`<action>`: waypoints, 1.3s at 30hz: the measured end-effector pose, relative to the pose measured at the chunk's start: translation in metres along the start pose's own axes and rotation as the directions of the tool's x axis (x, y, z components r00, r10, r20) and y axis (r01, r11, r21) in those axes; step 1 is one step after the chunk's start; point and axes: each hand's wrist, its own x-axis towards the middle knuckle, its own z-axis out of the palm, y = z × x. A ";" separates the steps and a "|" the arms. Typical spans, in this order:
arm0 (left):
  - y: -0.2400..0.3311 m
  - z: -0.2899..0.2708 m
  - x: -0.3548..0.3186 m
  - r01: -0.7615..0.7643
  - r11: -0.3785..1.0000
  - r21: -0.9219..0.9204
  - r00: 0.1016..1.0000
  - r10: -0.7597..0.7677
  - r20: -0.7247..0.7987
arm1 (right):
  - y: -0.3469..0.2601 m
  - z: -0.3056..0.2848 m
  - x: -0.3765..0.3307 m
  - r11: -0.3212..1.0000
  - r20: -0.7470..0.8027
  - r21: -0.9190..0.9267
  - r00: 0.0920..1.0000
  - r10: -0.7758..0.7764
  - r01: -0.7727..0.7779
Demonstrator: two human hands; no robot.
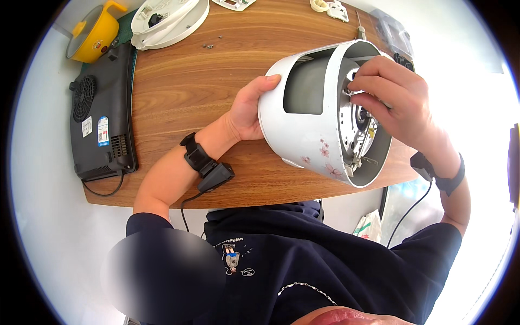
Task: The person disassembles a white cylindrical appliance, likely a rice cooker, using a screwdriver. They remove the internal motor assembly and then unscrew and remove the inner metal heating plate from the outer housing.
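A white cooker body with pink flower prints lies tipped on its side at the wooden table's near right edge. Its open underside faces right and shows a metal plate with wiring. My left hand grips the cooker's outer wall from the left, thumb on the rim. My right hand reaches into the open underside, its fingertips pinched together on a small part at the metal plate. What the fingers pinch is too small to make out. Both wrists wear black bands with cables.
A black induction hob lies upside down at the table's left edge, a yellow pot behind it. A round white cover, loose screws, small white parts, a screwdriver and a clear box sit at the back.
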 end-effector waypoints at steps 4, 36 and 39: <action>0.000 0.002 -0.001 -0.002 1.000 0.017 1.000 0.003 -0.020 | -0.001 -0.001 0.003 0.993 0.024 0.088 0.996 0.082 -0.084; 0.001 0.007 -0.002 0.035 0.999 0.041 0.999 -0.036 0.011 | 0.000 -0.048 0.051 0.939 -0.003 0.074 0.941 0.337 -0.336; 0.000 0.009 -0.002 0.036 0.998 -0.045 0.997 -0.039 -0.064 | 0.024 -0.053 0.082 0.901 0.140 -0.134 0.893 0.429 -0.412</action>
